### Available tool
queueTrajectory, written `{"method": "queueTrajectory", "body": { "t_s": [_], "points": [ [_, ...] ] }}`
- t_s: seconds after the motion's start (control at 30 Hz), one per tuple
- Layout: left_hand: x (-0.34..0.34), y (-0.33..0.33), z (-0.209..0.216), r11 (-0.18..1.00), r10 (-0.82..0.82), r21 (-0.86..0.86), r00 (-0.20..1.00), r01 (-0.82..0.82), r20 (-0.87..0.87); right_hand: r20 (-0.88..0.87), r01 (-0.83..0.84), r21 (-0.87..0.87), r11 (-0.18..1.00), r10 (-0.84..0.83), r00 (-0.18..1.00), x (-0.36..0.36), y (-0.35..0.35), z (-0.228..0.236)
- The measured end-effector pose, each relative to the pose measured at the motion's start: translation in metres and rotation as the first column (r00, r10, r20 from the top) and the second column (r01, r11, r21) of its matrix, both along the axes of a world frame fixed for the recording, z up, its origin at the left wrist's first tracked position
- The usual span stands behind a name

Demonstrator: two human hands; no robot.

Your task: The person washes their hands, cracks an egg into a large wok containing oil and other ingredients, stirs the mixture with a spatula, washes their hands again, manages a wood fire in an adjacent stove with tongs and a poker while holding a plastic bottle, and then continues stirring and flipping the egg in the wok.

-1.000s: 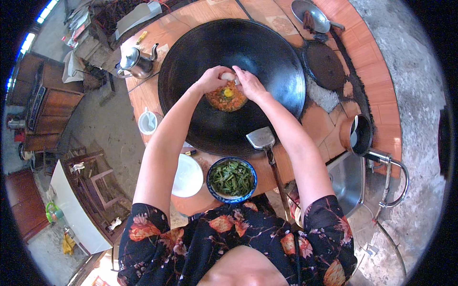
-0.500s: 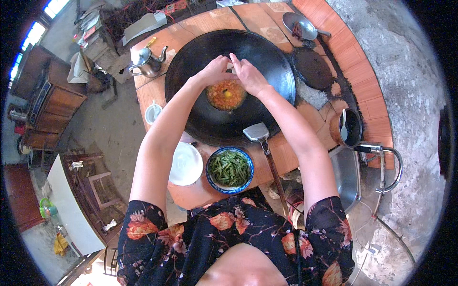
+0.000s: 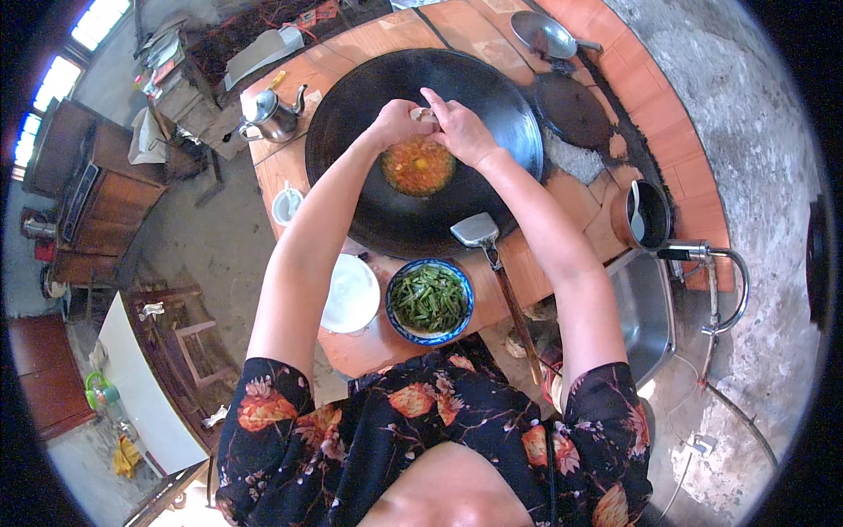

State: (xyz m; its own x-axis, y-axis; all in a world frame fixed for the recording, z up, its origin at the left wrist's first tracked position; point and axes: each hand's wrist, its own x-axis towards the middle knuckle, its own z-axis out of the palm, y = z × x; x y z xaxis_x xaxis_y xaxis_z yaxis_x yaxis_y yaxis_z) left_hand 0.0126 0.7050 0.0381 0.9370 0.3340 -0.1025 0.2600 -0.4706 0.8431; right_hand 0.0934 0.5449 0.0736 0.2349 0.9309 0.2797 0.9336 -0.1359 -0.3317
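Over the big black wok (image 3: 492, 97), my left hand (image 3: 397, 123) and my right hand (image 3: 463, 132) meet with the fingertips closed around a pale eggshell (image 3: 424, 114). The right index finger sticks out, pointing away from me. Just below my hands, an orange-red sauce (image 3: 418, 180) pools in the bottom of the wok, and a yellow egg yolk (image 3: 421, 164) sits in it. A metal spatula (image 3: 475, 229) rests across the wok's near rim, its long handle reaching toward me. My fingers partly hide the shell.
Near me stand a blue-patterned bowl of chopped green vegetables (image 3: 429, 301) and a white bowl (image 3: 351, 294). A metal kettle (image 3: 270, 116) and a white cup (image 3: 286, 205) are left. Rightward are a pot with a spoon (image 3: 650, 215), a sink (image 3: 645, 307) and a ladle-like pan (image 3: 544, 35).
More pale shell shows between my fingers now, and my hands have shifted slightly. The whole view has moved a little; the yolk still lies in the sauce.
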Motion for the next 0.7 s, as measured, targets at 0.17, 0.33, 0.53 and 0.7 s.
{"method": "queueTrajectory", "body": {
  "t_s": [0.17,0.33,0.53,0.7],
  "points": [
    [0.004,-0.006,-0.01,0.936,0.102,-0.347,0.991,-0.068,0.083,0.018,0.08,0.322,0.943,-0.09,0.996,-0.007,-0.04,0.005],
    [-0.011,0.011,-0.016,0.895,0.167,-0.44,0.971,-0.076,0.172,0.079,-0.188,-0.505,0.842,0.262,0.962,-0.07,-0.197,-0.031],
    [-0.01,0.008,-0.013,0.879,0.204,-0.472,0.947,-0.066,0.248,-0.093,-0.151,-0.883,0.445,0.15,0.984,-0.157,-0.363,-0.084],
    [-0.016,0.006,-0.006,0.772,0.296,-0.63,0.924,-0.083,0.242,0.014,-0.123,-0.742,0.659,0.199,0.98,-0.159,-0.361,-0.045]
  ]
}}
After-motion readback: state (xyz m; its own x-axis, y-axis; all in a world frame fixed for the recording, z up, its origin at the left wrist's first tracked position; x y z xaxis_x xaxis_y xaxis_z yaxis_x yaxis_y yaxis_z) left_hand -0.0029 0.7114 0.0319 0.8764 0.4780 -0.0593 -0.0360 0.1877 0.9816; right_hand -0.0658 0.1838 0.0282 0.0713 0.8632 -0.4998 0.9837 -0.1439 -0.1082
